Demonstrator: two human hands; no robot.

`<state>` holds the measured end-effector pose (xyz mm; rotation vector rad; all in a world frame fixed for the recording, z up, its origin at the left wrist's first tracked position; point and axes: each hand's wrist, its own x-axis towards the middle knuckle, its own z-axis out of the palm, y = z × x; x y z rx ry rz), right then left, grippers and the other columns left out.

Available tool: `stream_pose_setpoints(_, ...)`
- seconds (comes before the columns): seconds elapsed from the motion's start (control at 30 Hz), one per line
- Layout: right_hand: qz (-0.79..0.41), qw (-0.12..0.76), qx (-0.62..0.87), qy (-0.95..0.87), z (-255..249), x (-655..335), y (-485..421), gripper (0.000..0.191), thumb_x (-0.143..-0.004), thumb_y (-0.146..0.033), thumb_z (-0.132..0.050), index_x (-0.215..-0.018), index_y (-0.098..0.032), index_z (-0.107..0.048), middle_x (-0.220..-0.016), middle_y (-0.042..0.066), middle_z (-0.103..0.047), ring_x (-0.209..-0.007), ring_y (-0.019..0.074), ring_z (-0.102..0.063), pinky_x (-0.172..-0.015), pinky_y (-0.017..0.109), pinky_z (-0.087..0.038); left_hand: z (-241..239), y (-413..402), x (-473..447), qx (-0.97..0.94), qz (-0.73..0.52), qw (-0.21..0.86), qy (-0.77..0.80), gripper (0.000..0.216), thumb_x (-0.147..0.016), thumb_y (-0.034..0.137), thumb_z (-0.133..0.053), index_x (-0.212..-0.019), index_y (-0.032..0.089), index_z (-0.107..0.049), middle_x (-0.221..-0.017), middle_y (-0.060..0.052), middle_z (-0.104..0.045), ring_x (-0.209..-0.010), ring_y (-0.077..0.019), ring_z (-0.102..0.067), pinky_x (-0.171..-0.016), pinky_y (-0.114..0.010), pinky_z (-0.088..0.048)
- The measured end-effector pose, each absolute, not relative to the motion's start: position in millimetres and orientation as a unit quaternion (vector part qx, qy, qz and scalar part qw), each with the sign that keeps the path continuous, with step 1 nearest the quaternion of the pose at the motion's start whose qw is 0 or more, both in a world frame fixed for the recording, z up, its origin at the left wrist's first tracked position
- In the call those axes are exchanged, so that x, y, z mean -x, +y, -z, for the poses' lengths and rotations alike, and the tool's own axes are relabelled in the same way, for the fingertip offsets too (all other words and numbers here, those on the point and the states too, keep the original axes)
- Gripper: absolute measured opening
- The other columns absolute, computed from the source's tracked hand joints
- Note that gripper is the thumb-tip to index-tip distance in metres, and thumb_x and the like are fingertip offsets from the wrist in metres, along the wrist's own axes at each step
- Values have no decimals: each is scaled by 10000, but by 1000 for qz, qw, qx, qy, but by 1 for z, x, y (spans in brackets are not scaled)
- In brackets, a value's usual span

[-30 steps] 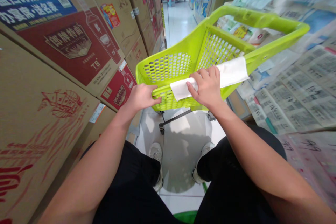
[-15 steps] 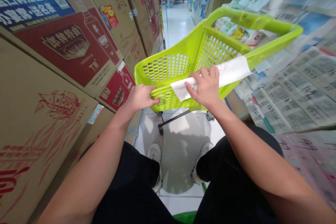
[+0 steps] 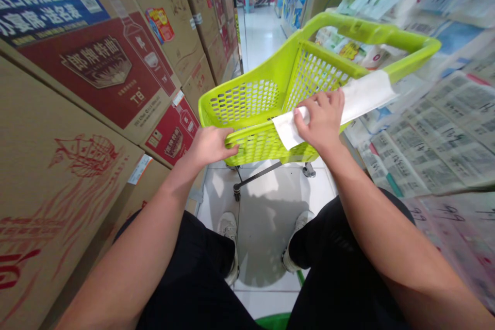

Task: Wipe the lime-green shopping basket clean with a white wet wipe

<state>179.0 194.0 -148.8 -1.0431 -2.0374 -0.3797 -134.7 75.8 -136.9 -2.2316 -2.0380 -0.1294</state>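
Observation:
A lime-green plastic shopping cart (image 3: 266,103) stands in the aisle in front of me, tilted, with its mesh basket open toward me. My left hand (image 3: 211,145) is closed around the near rim of the cart at its left corner. My right hand (image 3: 323,118) presses a white cloth (image 3: 363,95) against the cart's right rim, fingers curled over it. The cloth stretches along the rim to both sides of that hand. My legs in black trousers and my light shoes show below.
Stacked brown cardboard boxes (image 3: 88,77) with red and blue labels line the left side. Shelves of packaged goods (image 3: 444,129) run along the right. The white tiled aisle floor (image 3: 263,36) extends ahead past the cart. The cart's wheels (image 3: 236,192) rest near my feet.
My right hand has slid the white cloth further right and up along the cart's rim. My left hand has kept its grip on the near rim.

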Motion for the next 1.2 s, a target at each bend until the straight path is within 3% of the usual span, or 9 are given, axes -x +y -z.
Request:
stream_pose_setpoints(0.2,102,344,314,-879,159,-131,146,454,-1068,-585,-506,-1290,-241,-702,-1209,130,-708,-1172,367,-571,-1194,624,-382,142,76,136,746,54,74,-659,459,-910,571,-656,-1149,225,-841,-927,-95,-861,-898,-332,-823,-672,-363,-477)
stream_pose_setpoints(0.33,108,338,335,-873,147,-153,166,435,-1105,-530,-417,-1094,-226,-727,-1021,120,-712,-1055,339,-586,-1059,545,-450,139,74,141,743,60,50,-664,426,-909,548,-656,-1068,202,-846,-889,-103,-849,-857,-335,-814,-669,-367,-486)
stream_pose_setpoints(0.43,124,375,402,-826,140,-182,195,444,-1098,-499,-389,-976,-224,-716,-931,126,-696,-1005,344,-590,-1028,563,-441,137,74,141,742,68,42,-665,402,-908,520,-655,-1063,200,-842,-883,-101,-845,-849,-331,-814,-671,-363,-489)
stream_pose_setpoints(0.57,132,407,435,-792,142,-189,201,457,-1099,-501,-366,-991,-238,-724,-964,138,-699,-1090,375,-584,-1087,633,-398,141,75,137,743,71,51,-664,407,-904,535,-665,-1076,212,-844,-883,-102,-847,-856,-342,-817,-668,-368,-487)
stream_pose_setpoints(0.67,123,394,393,-822,150,-163,173,456,-1092,-564,-413,-1074,-246,-739,-1058,134,-714,-1169,385,-565,-1145,651,-373,144,76,136,740,69,61,-667,420,-903,558,-671,-1067,214,-848,-874,-108,-845,-862,-346,-817,-673,-374,-494)
stream_pose_setpoints(0.83,88,342,298,-887,153,-135,140,488,-1092,-582,-476,-1338,-224,-697,-1255,128,-731,-1195,353,-571,-1158,579,-406,141,76,137,742,60,58,-665,458,-894,546,-685,-1167,221,-857,-933,-108,-860,-890,-355,-820,-693,-383,-502)
stream_pose_setpoints(0.93,103,336,332,-875,145,-156,161,473,-1127,-534,-395,-1187,-209,-734,-1106,126,-726,-1111,334,-592,-1101,548,-442,136,75,138,738,49,53,-671,445,-903,533,-672,-1133,202,-859,-943,-113,-861,-903,-358,-824,-709,-383,-513)
stream_pose_setpoints(1.03,136,364,414,-823,139,-186,193,484,-1133,-456,-338,-1041,-200,-739,-1002,135,-689,-1089,347,-598,-1104,595,-426,134,75,136,732,40,46,-679,428,-911,513,-666,-1103,180,-855,-935,-118,-860,-908,-354,-828,-701,-374,-512)
stream_pose_setpoints(1.2,151,375,426,-809,148,-177,186,447,-1107,-495,-413,-1121,-205,-753,-1117,157,-688,-1244,397,-551,-1194,693,-349,142,78,134,738,67,56,-670,433,-907,527,-668,-1099,189,-860,-920,-112,-857,-898,-353,-828,-675,-372,-494)
